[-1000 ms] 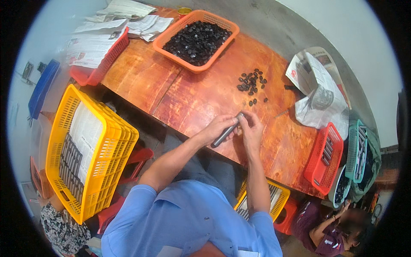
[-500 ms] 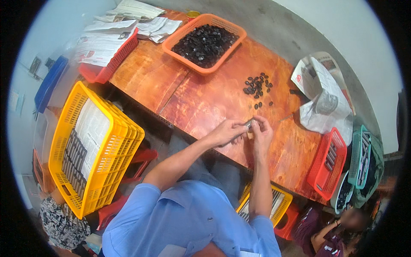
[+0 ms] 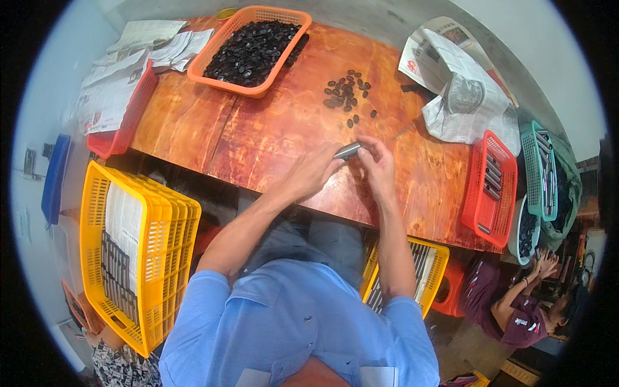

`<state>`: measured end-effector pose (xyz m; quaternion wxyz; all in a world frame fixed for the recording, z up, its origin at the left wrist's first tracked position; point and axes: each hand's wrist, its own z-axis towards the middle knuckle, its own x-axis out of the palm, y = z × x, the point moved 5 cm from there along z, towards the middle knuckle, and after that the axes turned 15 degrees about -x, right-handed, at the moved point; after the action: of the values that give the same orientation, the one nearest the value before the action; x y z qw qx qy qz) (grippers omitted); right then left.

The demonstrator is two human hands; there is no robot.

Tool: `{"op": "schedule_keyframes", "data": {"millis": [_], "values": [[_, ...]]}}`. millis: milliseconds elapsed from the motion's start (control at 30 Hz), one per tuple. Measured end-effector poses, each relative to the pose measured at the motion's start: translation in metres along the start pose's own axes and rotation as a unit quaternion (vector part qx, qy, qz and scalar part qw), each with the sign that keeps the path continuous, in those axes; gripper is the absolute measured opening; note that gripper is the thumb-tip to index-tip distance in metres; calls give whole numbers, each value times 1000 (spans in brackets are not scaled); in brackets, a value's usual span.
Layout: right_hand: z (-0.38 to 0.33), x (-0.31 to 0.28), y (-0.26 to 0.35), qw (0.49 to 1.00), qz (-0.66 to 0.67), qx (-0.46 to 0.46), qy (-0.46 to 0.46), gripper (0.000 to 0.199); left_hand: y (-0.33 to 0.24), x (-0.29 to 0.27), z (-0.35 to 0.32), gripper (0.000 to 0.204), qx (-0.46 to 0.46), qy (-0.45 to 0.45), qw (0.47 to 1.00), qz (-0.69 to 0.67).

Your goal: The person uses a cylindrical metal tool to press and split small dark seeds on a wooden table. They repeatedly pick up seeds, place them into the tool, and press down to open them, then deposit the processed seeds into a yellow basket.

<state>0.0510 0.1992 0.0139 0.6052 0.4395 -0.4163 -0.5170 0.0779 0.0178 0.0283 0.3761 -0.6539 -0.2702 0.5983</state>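
A short dark grey metallic tube [image 3: 348,151] is held between my two hands above the near part of the wooden table [image 3: 277,135]. My left hand [image 3: 313,171] has its fingers closed on the tube's left end. At the other end, the thumb and fingers of my right hand [image 3: 378,164] pinch it. Just beyond the hands lies a loose scatter of small black oval pieces [image 3: 349,92]. More such pieces fill an orange basket [image 3: 255,91] at the back left.
Stacked yellow crates [image 3: 149,258] stand at left, with dark tubes inside. A red basket [image 3: 474,222] of tubes and a teal basket [image 3: 532,200] are at right. Newspaper [image 3: 474,97] lies crumpled behind them. Another yellow crate [image 3: 440,274] sits below the table; a co-worker [image 3: 516,309] is at lower right.
The camera view has shifted, so the table items appear further left. The tube now shows more fully between my hands, with both still on it.
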Motion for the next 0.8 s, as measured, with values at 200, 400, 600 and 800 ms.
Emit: {"op": "schedule_keyframes", "data": {"millis": [200, 400, 600, 800], "values": [[6, -12, -14, 997, -70, 41, 16, 27, -9, 6, 10, 40, 98, -60, 979, 167], [5, -15, -20, 982, -179, 38, 46, 22, -1, 18, 10, 42, 145, -82, 958, 232], [-4, -12, -8, 980, -193, 0, 52, 19, -1, 16, 3, 39, 159, -105, 962, 198], [-13, -16, -13, 978, -192, -77, 21, 21, -5, 17, 1, 38, 142, -97, 963, 205]]}}
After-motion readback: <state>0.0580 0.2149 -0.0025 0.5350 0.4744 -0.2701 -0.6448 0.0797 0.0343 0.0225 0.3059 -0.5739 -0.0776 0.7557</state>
